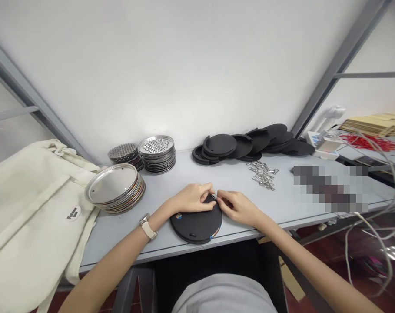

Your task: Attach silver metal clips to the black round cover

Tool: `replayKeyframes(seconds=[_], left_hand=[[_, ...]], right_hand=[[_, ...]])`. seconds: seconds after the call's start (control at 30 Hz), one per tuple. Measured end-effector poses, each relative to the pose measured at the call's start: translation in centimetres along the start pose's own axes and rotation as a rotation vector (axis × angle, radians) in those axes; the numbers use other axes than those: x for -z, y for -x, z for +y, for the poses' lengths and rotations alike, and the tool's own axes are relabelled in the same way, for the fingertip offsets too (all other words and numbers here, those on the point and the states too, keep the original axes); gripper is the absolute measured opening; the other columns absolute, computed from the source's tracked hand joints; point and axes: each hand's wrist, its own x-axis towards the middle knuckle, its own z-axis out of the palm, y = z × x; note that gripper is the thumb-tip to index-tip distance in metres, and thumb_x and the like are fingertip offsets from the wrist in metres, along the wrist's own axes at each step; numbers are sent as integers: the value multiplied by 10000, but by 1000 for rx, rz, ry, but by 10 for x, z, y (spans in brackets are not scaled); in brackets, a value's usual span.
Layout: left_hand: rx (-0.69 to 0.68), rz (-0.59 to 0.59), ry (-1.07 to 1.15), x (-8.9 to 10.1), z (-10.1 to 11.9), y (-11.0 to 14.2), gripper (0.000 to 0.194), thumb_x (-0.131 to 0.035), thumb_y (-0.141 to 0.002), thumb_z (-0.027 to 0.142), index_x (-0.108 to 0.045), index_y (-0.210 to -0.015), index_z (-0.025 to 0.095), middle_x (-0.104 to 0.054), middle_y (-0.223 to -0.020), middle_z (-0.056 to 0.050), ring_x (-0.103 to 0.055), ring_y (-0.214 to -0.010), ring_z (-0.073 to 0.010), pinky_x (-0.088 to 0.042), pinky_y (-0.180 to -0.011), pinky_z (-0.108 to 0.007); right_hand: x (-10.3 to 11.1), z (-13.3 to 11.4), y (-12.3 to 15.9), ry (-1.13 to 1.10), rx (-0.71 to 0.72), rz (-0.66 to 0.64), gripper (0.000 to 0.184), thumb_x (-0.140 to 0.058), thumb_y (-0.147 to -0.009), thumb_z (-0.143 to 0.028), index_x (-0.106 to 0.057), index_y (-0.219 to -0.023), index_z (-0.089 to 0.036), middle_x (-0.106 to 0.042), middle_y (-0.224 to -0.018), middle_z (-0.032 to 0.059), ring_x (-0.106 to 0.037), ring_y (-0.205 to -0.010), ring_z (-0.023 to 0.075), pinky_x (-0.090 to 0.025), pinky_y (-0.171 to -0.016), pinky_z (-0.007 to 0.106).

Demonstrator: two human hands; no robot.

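Note:
A round black disc (197,224) lies flat on the grey table (282,204) just in front of me. My left hand (192,198) rests on the disc's far edge with its fingers curled and pressed onto the rim. My right hand (236,206) pinches a small silver metal clip (214,196) at that same edge, right beside the left fingertips. A watch with a pale strap sits on my left wrist.
A heap of silver clips (263,175) lies behind my right hand. Black discs (249,145) are piled at the back. Stacks of metal plates (115,189) and perforated metal discs (157,153) stand at the back left. A cream cloth bag (31,217) covers the left. Cables hang at the right.

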Motion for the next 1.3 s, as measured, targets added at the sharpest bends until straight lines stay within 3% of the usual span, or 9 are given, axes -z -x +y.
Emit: replayKeyframes(seconds=[1.03, 1.3], left_hand=[[21, -3, 11, 1, 3, 0, 214, -577, -791, 340, -497, -931, 199, -487, -626, 70, -451, -539, -88, -311, -528, -208], [17, -10, 11, 1, 2, 0, 230, -565, -786, 334, -473, -954, 207, -489, -635, 71, -454, -536, -91, -309, -520, -210]], right_hand=[[3, -2, 0, -38, -13, 35, 184, -369, -888, -204, -474, -737, -197, -479, -591, -27, -399, -490, 102, -303, -529, 209], [1, 1, -1, -12, 15, 18, 188, -367, -902, -212, -523, -800, -188, -527, -625, -9, -429, -513, 109, -329, -556, 215]])
